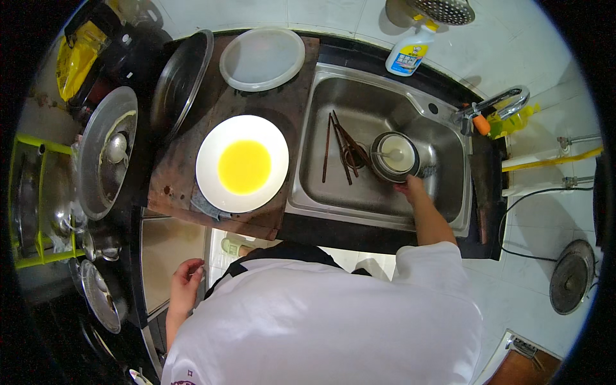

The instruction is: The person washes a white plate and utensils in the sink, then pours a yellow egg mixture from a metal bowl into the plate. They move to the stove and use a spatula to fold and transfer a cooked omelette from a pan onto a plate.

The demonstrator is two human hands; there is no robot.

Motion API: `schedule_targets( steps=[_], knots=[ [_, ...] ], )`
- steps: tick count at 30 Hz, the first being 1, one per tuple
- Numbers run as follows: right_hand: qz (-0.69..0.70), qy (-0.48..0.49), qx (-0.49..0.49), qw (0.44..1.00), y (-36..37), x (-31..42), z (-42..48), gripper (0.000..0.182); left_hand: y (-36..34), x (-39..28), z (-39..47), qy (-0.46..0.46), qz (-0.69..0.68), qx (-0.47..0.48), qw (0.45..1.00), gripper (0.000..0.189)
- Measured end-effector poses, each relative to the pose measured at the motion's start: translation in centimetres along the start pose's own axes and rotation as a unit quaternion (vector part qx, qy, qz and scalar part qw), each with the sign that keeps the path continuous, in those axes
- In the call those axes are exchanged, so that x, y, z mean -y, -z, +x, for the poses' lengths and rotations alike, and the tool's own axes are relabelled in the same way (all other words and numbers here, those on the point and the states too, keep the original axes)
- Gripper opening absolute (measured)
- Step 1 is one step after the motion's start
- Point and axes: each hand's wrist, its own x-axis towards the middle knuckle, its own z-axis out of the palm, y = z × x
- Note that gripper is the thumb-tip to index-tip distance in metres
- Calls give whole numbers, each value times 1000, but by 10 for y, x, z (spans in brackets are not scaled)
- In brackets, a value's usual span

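In the stainless steel sink (pixel 356 197), my right hand (pixel 412 189) grips the near edge of a metal bowl (pixel 380 168). Inside that bowl sits a smaller white bowl (pixel 404 146) with a spoon (pixel 395 154) in it. Several brown chopsticks (pixel 326 154) lie on the sink floor to the left, some of them over the drain. My left hand (pixel 186 279) hangs beside my body below the counter, fingers loosely curled, holding nothing visible. A white plate (pixel 209 144) of yellow liquid (pixel 244 167) stands on the wooden board left of the sink.
A translucent round lid (pixel 262 57) and a dark pan lid (pixel 185 86) lie behind the plate. A spray bottle (pixel 409 53) stands behind the sink, and the faucet (pixel 495 103) is at its right rear corner. Left is a large metal pan (pixel 91 159) with a ladle (pixel 117 147).
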Motion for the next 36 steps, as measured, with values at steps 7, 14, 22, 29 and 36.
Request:
schedule_targets(
  steps=[7, 14, 22, 29, 36],
  knots=[
    [-10, 46, 12, 999, -25, 24, -32, 25, 5, 1, 9, -32, -14, 25, 999, 21],
    [-28, 71, 47, 996, -81, 129, -119, 13, 22, 4, 21, -33, -35, 17, 999, 21],
    [-115, 86, 104, 984, -180, 232, -221, 16, 52, 36, 38, -94, -85, 1, 992, 21],
    [-163, 110, 202, 959, -315, 259, -285, 22, 108, 59, 33, -94, -124, -47, 987, 20],
    [-228, 114, 321, 912, -469, 237, -345, 24, 159, 103, 12, -73, -168, -117, 976, 19]
  ],
)
